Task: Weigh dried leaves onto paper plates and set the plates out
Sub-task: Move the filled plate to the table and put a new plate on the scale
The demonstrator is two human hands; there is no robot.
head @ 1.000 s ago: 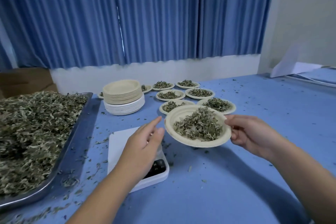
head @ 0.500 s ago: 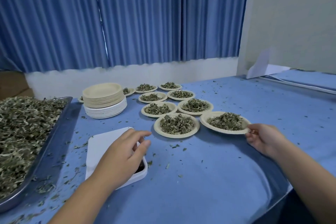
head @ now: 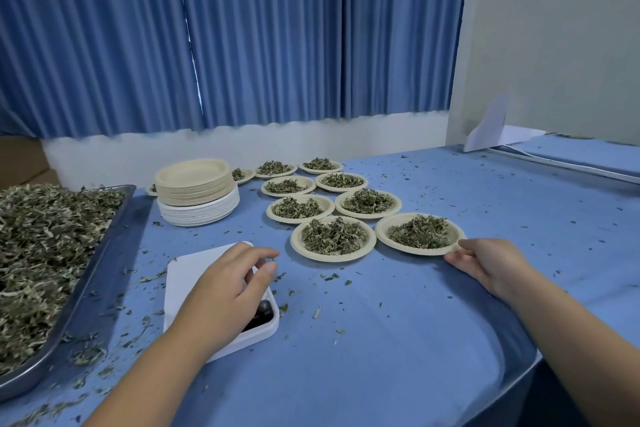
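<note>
Right hand (head: 486, 265) pinched a light, flimsy paper plate (head: 382, 236) by its rim, likely best kept level; left hand (head: 225, 288) lay slack on the scale (head: 194, 267).

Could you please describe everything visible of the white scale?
The scale is a flat white slab with rounded corners, plastic by its look, lying level on the blue table between the leaf tray and the filled plates. A dark panel with a round button sits at its near right corner. The left hand covers its middle; no plate is on it.
</note>
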